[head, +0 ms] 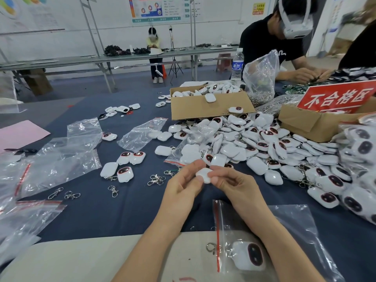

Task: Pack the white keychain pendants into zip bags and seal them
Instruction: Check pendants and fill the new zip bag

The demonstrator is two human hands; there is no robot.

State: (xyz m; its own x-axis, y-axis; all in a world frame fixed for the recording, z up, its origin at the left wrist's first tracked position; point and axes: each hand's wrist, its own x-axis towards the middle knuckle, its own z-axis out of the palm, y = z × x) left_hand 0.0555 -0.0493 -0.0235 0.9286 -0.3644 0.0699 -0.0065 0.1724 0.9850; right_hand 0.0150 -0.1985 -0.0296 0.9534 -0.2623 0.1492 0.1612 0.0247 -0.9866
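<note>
My left hand [184,180] and my right hand [230,180] together pinch one white keychain pendant [204,174] above the dark blue table, in front of a big heap of white pendants [254,143]. A clear zip bag [270,237] with a red seal strip lies under my right forearm, with one pendant [248,255] and its metal clasp inside it. Several empty zip bags [59,159] lie spread at the left. Loose pendants [124,165] and metal clasps [155,179] are scattered between the bags and my hands.
An open cardboard box [203,107] with pendants stands behind the heap. A second box [313,123] with a red sign sits at the right, with bagged pendants [358,159] beside it. A water bottle [237,66] and a person working are at the far right. A pink sheet [18,133] lies left.
</note>
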